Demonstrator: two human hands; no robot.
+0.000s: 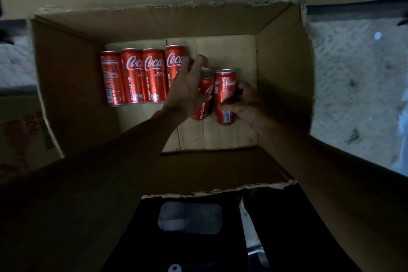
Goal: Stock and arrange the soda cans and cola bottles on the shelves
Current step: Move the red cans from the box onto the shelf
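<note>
"Right hand (242, 104), what's in it?"

"One can (225, 93), red, lying on its side. Fingers and thumb are curled round its lower half, a firm hold."

"Left hand (187, 90)?"

"Reached in over a second can (202, 108), which lies just beside the first, the two touching. Fingers loosely bent, tips up by the can's top end. Whether it has a grip or only rests there, I can't tell; the hand hides it."

"Other stock?"

"Row (141, 75) of four more red cans, side by side, tops toward the far wall, at the back left of the box (72, 68). The left hand's fingertips overlap the fourth one."

"Box itself?"

"Brown cardboard, deep, torn along the top edges. Bare base showing to the right of the row and in front of it."

"Surface underneath?"

"Floor (353, 84), pale and speckled, lit on the right, with a few dark marks. One more carton (22, 130) with red print stands at the left, against the box."

"Light?"

"Dim. Both forearms are in shadow."
</note>
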